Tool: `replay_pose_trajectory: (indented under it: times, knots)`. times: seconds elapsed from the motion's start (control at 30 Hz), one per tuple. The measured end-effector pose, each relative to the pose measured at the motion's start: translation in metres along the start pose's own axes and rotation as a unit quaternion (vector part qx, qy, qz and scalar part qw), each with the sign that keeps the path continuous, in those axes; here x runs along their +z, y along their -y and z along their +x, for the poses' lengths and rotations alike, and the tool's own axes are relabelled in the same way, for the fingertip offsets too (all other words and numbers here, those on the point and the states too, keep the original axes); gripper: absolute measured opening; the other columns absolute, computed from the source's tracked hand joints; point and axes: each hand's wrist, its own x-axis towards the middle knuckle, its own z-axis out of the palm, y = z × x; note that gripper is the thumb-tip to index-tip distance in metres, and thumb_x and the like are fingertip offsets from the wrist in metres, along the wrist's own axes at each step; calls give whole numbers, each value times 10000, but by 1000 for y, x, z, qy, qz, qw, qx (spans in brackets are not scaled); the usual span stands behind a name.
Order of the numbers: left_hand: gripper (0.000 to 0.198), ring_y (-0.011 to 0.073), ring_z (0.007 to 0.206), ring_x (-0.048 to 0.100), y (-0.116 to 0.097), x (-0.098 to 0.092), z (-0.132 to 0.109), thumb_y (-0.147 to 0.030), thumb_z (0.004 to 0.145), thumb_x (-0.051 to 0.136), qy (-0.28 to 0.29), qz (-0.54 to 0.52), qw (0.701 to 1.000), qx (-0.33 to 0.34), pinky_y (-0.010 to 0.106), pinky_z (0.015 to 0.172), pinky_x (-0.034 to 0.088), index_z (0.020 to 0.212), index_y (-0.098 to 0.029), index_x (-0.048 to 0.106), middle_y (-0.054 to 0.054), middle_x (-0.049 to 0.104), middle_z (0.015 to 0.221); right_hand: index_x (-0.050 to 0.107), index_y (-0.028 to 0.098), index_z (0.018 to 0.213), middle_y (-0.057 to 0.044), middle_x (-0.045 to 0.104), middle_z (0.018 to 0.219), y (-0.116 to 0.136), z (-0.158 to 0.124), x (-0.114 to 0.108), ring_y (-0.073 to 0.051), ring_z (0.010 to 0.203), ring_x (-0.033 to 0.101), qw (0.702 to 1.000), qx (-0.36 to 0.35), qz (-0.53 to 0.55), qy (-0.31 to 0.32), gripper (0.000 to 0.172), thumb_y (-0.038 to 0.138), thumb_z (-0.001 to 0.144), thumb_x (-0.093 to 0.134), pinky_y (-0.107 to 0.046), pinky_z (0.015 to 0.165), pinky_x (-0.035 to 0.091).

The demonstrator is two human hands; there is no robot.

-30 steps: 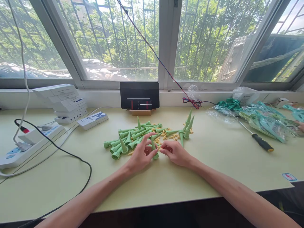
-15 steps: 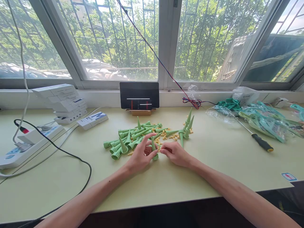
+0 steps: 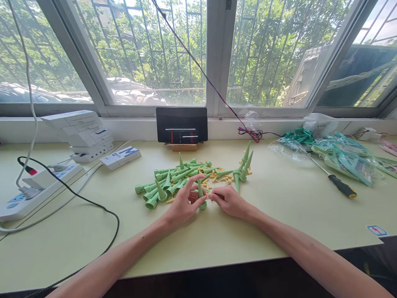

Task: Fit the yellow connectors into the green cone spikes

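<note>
Well left of the held spike, a white power strip (image 3: 40, 192) and stacked white boxes (image 3: 80, 136) sit on the surface (image 3: 173, 252). Just left of and beyond it lies a pile of green plastic spikes (image 3: 178, 178). The left hand (image 3: 183, 201) grips the held spike (image 3: 200, 191) point-up between curled fingers. Just right of it, the right hand (image 3: 229, 200) pinches a small yellow piece (image 3: 207, 196), mostly hidden. Farther right are upright green spikes (image 3: 247, 169), then a screwdriver (image 3: 343, 186).
</note>
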Motion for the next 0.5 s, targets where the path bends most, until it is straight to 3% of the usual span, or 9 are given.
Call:
replay_pose_trajectory:
  times: [0.2,0.5]
  knots:
    - [584,100,635,586,2,0,0,-363,892,618,12,-16,1000,-15,248,610,495,1397,-298,333,20,618,971,463,187,624,48,379,565,0,1,1,-105,547,330,1000,4,1,-9,373,335,966,480,-251,546,274]
    - [645,67,598,497,3,-1,3,-356,877,646,25,-71,996,-41,198,561,426,1402,-317,273,2,609,959,464,184,632,51,382,561,1,1,0,-101,546,346,1000,6,10,-12,355,311,963,492,-244,546,273]
